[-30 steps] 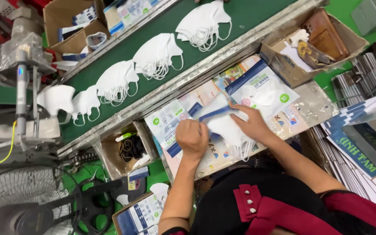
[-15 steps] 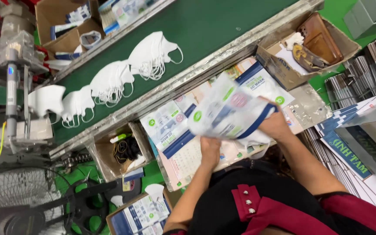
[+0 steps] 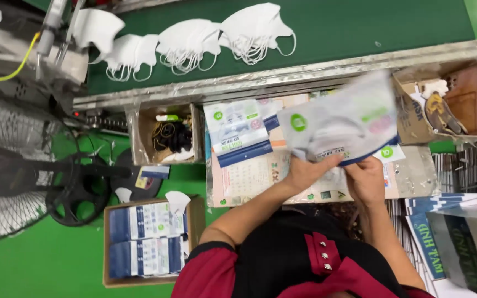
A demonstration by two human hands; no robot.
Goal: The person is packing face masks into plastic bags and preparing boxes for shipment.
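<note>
Both hands meet over the near edge of the worktop [image 3: 409, 176], pinching the lower edge of a glossy mask pouch [image 3: 340, 118] that I hold lifted and tilted above the stack of flat pouches [image 3: 238, 138]. My left hand [image 3: 305, 174] grips the pouch's bottom edge between thumb and fingers; my right hand [image 3: 366, 179] closes on the same edge just beside it. The pouch looks blurred, so I judge it is in motion, and I cannot tell whether its mouth is open or sealed.

Risks, as I judge them: the film looks slick and I hold it only at one edge, so it could slip and drop among the loose pouches below. A white shape shows through the film; if the mouth is open, tilting might let whatever is inside slide out. Beyond the far rim, white masks [image 3: 255, 27] lie in a row on the green conveyor belt [image 3: 360, 27], well apart from my hands. A cardboard box [image 3: 473, 99] of odds and ends sits close at the right end, where a swinging pouch might clip it.
</note>
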